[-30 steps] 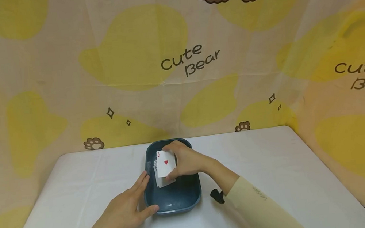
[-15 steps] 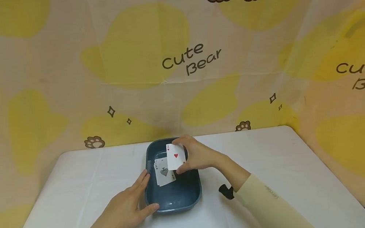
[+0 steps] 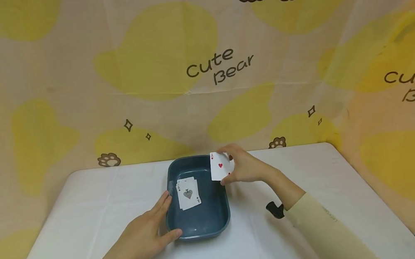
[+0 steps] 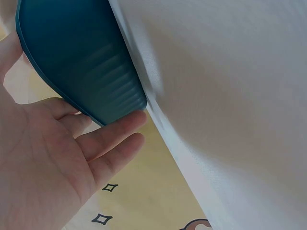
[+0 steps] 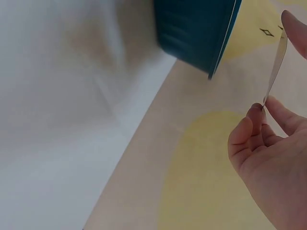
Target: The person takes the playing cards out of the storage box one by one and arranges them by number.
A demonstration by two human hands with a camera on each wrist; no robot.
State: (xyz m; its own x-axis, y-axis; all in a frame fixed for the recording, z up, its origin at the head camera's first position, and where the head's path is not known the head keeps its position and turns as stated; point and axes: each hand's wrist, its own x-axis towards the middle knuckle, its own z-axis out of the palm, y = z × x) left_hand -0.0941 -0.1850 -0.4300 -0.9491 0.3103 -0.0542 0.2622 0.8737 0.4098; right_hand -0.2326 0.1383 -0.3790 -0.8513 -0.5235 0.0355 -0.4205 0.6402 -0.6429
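A dark blue plastic basin (image 3: 209,223) stands on the table, with a small pile of playing cards (image 3: 188,194) inside, the ace of spades face up on top. Above the basin's far right rim, my right hand (image 3: 246,165) pinches a playing card (image 3: 217,168), the ace of hearts, between thumb and fingers at its opposite edges. In the right wrist view this card (image 5: 276,67) shows almost edge-on. My left hand (image 3: 143,238) rests against the basin's left side, thumb at the near rim. Its extended fingers touch the outer wall (image 4: 122,86) in the left wrist view.
The table (image 3: 95,215) has a white cover and rounded far corners. Behind it hangs a cloth (image 3: 155,51) printed with yellow patches and "Cute Bear" lettering. A black strap piece (image 3: 275,210) juts from the right wrist by the cream sleeve (image 3: 330,230).
My right hand has lifted the ace of hearts off the pile and carried it right and away to the basin's rim, uncovering the ace of spades. The left hand has kept its place.
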